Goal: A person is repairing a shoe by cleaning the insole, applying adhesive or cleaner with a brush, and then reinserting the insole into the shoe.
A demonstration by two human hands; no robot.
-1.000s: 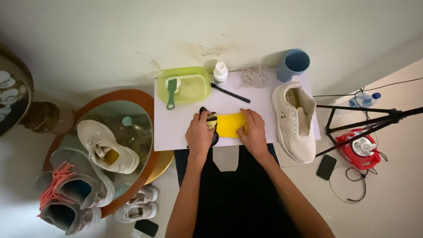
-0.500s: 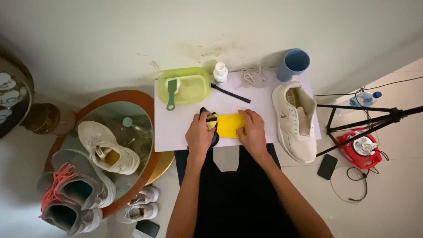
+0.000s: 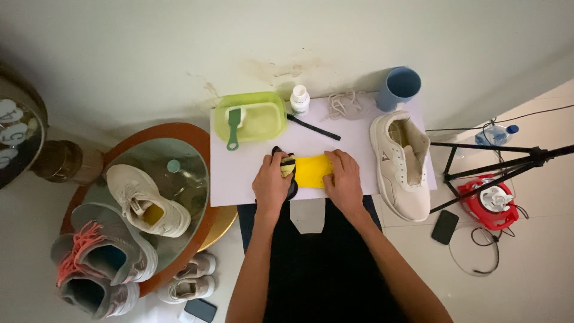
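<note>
A yellow cloth [image 3: 311, 169] lies on the white sheet [image 3: 245, 170] in front of me. My left hand [image 3: 271, 181] grips its left end together with a dark, rounded object [image 3: 278, 154] that is mostly hidden under the fingers. My right hand [image 3: 342, 178] presses flat on the cloth's right end. A white sneaker [image 3: 399, 164] without laces stands on the sheet's right side, a hand's width from my right hand.
At the back of the sheet are a green tub [image 3: 251, 116] with a green brush [image 3: 233, 127], a small white bottle [image 3: 299, 98], a black brush [image 3: 314, 127], loose laces [image 3: 345, 104] and a blue cup [image 3: 399, 88]. Left: round tray [image 3: 197, 143] with sneakers. Right: tripod [image 3: 496, 165], phone [image 3: 445, 226].
</note>
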